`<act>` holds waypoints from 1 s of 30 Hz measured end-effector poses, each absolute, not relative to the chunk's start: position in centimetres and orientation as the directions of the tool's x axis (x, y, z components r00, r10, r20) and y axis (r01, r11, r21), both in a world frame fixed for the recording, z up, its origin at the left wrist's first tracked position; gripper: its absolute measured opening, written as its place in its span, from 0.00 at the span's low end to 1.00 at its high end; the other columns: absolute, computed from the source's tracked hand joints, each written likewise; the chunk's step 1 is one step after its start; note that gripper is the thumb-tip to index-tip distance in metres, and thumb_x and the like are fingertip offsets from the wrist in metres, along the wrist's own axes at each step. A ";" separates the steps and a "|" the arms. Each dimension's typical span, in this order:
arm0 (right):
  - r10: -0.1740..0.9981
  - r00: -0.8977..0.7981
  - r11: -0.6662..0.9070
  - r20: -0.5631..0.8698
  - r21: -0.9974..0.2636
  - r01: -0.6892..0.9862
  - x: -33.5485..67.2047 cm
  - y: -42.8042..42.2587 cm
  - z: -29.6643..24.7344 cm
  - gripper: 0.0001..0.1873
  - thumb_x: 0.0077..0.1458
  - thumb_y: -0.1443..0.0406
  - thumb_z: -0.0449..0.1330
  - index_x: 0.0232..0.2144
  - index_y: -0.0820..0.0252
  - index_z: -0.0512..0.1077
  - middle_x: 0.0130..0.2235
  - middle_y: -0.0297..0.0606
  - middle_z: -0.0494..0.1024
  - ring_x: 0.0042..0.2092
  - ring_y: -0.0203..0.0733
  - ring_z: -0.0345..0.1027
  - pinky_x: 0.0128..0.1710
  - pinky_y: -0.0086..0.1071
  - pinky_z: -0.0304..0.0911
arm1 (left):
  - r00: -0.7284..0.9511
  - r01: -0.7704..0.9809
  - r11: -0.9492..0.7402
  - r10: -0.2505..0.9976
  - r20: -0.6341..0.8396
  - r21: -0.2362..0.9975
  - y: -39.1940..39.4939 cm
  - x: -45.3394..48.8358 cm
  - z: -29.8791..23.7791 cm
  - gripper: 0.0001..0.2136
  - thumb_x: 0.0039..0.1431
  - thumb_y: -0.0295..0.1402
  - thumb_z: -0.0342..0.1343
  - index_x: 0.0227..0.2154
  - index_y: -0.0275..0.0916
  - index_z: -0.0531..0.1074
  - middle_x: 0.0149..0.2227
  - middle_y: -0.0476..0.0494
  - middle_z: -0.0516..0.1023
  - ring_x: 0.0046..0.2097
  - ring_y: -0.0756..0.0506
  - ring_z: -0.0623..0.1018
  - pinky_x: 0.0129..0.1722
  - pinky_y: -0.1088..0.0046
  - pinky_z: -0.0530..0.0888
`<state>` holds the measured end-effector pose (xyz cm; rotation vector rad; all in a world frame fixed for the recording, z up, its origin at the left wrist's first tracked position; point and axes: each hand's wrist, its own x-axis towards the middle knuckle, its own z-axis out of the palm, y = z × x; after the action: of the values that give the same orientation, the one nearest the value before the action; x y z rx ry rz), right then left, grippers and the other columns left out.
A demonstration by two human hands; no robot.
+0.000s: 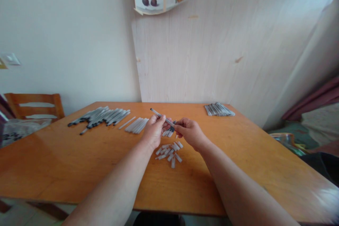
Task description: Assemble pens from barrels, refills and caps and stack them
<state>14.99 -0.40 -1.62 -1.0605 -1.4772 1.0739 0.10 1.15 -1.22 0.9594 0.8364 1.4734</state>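
left hand (155,129) and right hand (191,133) both pinch one pen (156,113). any lettering on it is too small to read.

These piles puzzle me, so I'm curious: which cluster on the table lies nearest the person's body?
The loose scatter of short, whitish pieces lowest in view; every other cluster, even the bunch by the right hand, lies farther back.
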 end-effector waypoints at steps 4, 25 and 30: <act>0.967 -0.113 0.241 0.231 -0.967 0.085 15.0 -0.3 -1.9 0.06 0.48 0.65 0.59 0.29 0.62 0.67 0.23 0.30 0.70 0.22 0.30 0.62 0.24 0.26 0.59 | -0.035 -0.429 -0.138 0.990 0.137 0.892 1.2 0.3 -1.4 0.08 0.56 0.33 0.59 0.33 0.37 0.65 0.32 0.42 0.79 0.35 0.48 0.80 0.36 0.72 0.75; 0.960 -0.071 0.277 0.269 -0.951 0.136 14.9 -0.4 -1.8 0.08 0.50 0.62 0.59 0.28 0.62 0.69 0.22 0.32 0.72 0.22 0.32 0.64 0.24 0.26 0.60 | -0.042 -0.495 -0.156 0.987 0.156 0.855 0.9 0.8 -1.4 0.10 0.53 0.33 0.61 0.32 0.38 0.65 0.31 0.44 0.79 0.33 0.48 0.79 0.35 0.72 0.74; 0.959 -0.076 0.280 0.272 -0.952 0.126 14.8 -0.2 -2.0 0.06 0.49 0.63 0.59 0.28 0.61 0.68 0.23 0.31 0.72 0.22 0.31 0.64 0.24 0.26 0.60 | -0.049 -0.491 -0.158 0.987 0.154 0.857 1.0 0.9 -1.4 0.10 0.53 0.33 0.61 0.32 0.38 0.65 0.31 0.44 0.79 0.33 0.48 0.79 0.35 0.72 0.74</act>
<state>14.85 -0.19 -1.98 -1.0652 -1.4699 0.9720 0.89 0.96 -1.43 0.9225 0.7415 1.5315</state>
